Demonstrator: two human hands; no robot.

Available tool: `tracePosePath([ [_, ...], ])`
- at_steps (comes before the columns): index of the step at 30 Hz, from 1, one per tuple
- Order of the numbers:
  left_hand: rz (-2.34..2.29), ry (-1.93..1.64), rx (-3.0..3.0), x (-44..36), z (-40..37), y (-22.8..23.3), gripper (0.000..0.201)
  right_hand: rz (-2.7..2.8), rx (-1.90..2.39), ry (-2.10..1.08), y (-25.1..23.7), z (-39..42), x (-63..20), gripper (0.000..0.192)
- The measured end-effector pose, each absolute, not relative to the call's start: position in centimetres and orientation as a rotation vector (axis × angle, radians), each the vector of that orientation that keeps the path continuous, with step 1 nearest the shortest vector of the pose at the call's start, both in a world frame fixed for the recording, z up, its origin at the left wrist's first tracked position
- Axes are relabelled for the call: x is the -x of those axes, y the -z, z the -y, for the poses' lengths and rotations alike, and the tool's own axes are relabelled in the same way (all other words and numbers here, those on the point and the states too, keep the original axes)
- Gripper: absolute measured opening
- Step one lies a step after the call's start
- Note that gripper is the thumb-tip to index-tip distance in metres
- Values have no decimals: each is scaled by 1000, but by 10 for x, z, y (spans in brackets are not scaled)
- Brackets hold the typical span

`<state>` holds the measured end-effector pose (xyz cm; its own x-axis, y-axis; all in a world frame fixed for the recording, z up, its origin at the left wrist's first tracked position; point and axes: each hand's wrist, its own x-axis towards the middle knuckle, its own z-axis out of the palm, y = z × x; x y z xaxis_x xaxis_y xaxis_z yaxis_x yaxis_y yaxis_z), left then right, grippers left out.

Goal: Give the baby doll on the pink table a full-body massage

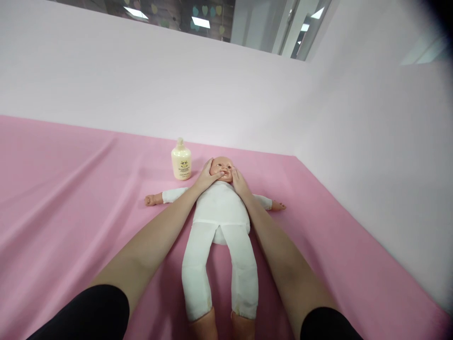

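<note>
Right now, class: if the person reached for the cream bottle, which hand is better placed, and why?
Probably the left hand. The bottle stands just beyond it, left of the doll's head; the right hand would have to cross over the face.

A doll [221,212] in a plain white suit lies on a pink sheet [71,189], with a cream-yellow bottle [181,163] beside its head.

Not much to see of the person here, just two arms coming in from the bottom edge. Both are bare from the hands right up past the elbows. Each upper arm has a black short sleeve, plain, snug fit, no logo or print showing. No watch, rings or bracelets show on the left hand [204,178] or right hand [239,182].
</note>
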<state>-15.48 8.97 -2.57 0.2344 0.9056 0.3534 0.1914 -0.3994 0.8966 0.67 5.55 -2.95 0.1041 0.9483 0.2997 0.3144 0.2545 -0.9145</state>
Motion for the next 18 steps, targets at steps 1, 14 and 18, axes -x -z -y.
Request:
tracePosePath([
  [1, -1017, -1209, -1768, 155, -90, 26, 85, 1443, 1257, -740, 29, -54, -6, 57],
  [14, -1030, -1195, -1798, 155, -91, 26, 85, 1506, 1288, -760, 27, -53, -6, 74],
  [18, -1011, -1216, -1793, 155, -91, 27, 80, 1519, 1262, -764, 26, -52, -5, 75],
])
